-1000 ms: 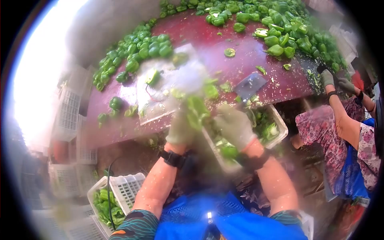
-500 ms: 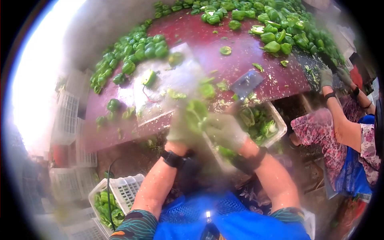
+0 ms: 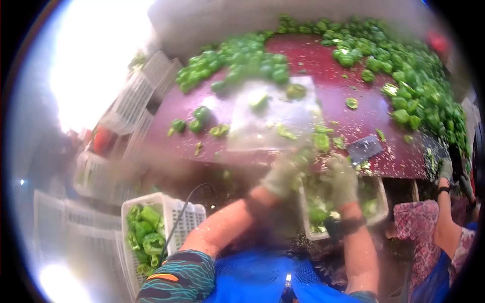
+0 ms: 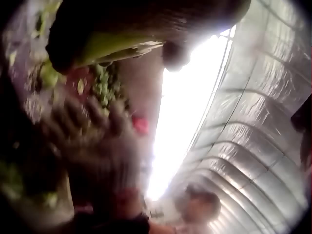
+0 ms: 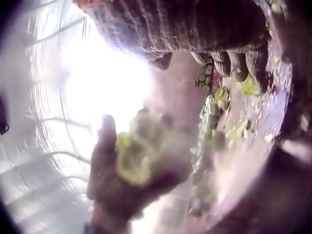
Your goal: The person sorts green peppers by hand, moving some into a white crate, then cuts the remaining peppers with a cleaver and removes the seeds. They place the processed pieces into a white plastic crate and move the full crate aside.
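My gloved left hand [image 3: 280, 177] holds a cut green bell pepper [image 5: 135, 163] in front of the table's near edge. In the left wrist view the pepper [image 4: 114, 48] shows below the dark glove, its cut rim facing down. My gloved right hand [image 3: 344, 179] hangs over a white crate [image 3: 309, 230] of pepper pieces, apart from the left hand. Its fingers [image 4: 95, 109] are loosely spread with nothing seen between them. A cleaver [image 3: 365, 149] lies on the red table [image 3: 364, 121] just beyond the right hand.
Heaps of whole green peppers [image 3: 429, 96] line the table's far and right sides. A pale board [image 3: 275, 118] bears pepper pieces. At left stands a white basket [image 3: 187, 219] of peppers, with a black cord [image 3: 177, 224] across it. Another person's gloved hand [image 3: 445, 169] works at right.
The head view has turned left, so the table shifts right and down. My right hand has come away from the cut pepper and moved rightward; the left hand still holds the pepper.
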Motion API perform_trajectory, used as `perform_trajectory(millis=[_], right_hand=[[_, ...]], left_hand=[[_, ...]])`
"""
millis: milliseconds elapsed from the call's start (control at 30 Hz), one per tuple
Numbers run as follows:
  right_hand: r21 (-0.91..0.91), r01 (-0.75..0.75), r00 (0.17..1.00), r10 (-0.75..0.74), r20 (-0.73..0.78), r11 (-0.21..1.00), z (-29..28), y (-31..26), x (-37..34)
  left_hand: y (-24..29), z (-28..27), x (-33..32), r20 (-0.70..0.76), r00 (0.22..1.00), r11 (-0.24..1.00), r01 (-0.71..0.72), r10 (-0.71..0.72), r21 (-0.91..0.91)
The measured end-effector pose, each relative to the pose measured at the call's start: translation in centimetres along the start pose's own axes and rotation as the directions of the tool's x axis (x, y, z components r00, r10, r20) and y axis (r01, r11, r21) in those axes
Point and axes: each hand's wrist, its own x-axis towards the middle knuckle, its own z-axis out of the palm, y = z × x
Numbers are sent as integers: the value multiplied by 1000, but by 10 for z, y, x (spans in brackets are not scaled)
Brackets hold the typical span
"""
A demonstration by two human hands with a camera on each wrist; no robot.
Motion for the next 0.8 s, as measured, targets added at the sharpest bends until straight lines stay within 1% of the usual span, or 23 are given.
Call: perform_trajectory(millis=[33, 67, 100, 133, 167, 200, 233, 267, 300, 333, 367, 400, 433, 467, 500, 567, 600, 633, 667, 700, 733, 767, 800], right_hand=[[-81, -27, 994, 18, -106, 996, -14, 5, 10], [-30, -14, 994, 11, -106, 999, -22, 2, 14], [22, -4, 994, 6, -112, 1000, -27, -2, 14], [41, -25, 992, 30, -120, 999, -26, -9, 10], [60, -43, 990, 50, -129, 997, -24, -12, 7], [-19, 29, 989, -32, -145, 999, -27, -1, 13], [-41, 8, 994, -12, -110, 999, -28, 4, 16], [-63, -11, 997, 7, -76, 998, -29, 9, 17], [-87, -29, 999, 25, -45, 996, -30, 13, 19], [-145, -56, 998, 52, -27, 988, -33, 18, 22], [-135, -74, 997, 74, -5, 988, -31, 23, 23], [-126, -94, 995, 97, 15, 988, -30, 26, 23], [-117, -116, 992, 120, 32, 986, -29, 28, 23], [-94, -154, 985, 160, 62, 984, -27, 26, 21], [-135, -143, 988, 150, 42, 980, -24, 23, 17], [-215, -125, 992, 124, -18, 969, -13, 12, 5], [-266, -125, 992, 116, -48, 956, -7, 4, 1], [-235, -135, 990, 138, -5, 963, -15, 11, 8], [-264, -113, 994, 111, -23, 958, -9, 3, 4], [-290, -90, 996, 82, -38, 953, 2, -10, -3], [-326, -75, 996, 85, 15, 942, 4, -17, -4], [-330, -65, 996, 81, 34, 942, 13, -29, -10], [-356, -52, 995, 77, 58, 933, 15, -31, -10]], left_hand=[[18, -25, -2, -131, 991, 997, -16, 27, 78], [66, -25, -35, -116, 990, 981, -61, 83, 183], [78, -52, -47, -198, 955, 909, -127, 220, 397], [91, -86, -65, -291, 878, 764, -121, 381, 634], [107, -116, -91, -359, 777, 590, -19, 517, 807], [122, -146, -121, -417, 679, 485, 101, 604, 868], [134, -173, -153, -517, 600, 474, 245, 611, 845], [135, -219, -186, -479, 531, 494, 125, 699, 860], [147, -235, -226, -368, 480, 63, 539, 796, 840], [150, -261, -263, -440, 402, 80, 659, 803, 748], [146, -283, -295, -503, 314, 101, 762, 805, 639], [141, -282, -317, -513, 291, -8, 875, 808, 484], [136, -280, -336, -519, 270, -119, 945, 811, 305], [141, -277, -350, -700, 399, -157, 909, 592, 385], [143, -275, -347, -792, 295, -60, 948, 535, 312], [156, -244, -328, -921, 66, 90, 990, 383, 108], [156, -254, -316, -809, 158, -26, 984, 566, 175], [154, -265, -306, -656, 250, -147, 967, 712, 210], [153, -271, -277, -407, 347, -62, 819, 845, 570], [149, -321, -248, -275, 402, -120, 725, 873, 679], [156, -305, -198, -333, 474, -69, 649, 815, 758], [158, -281, -144, -278, 561, 47, 390, 780, 920], [151, -266, -88, -53, 664, -238, 341, 746, 910]])
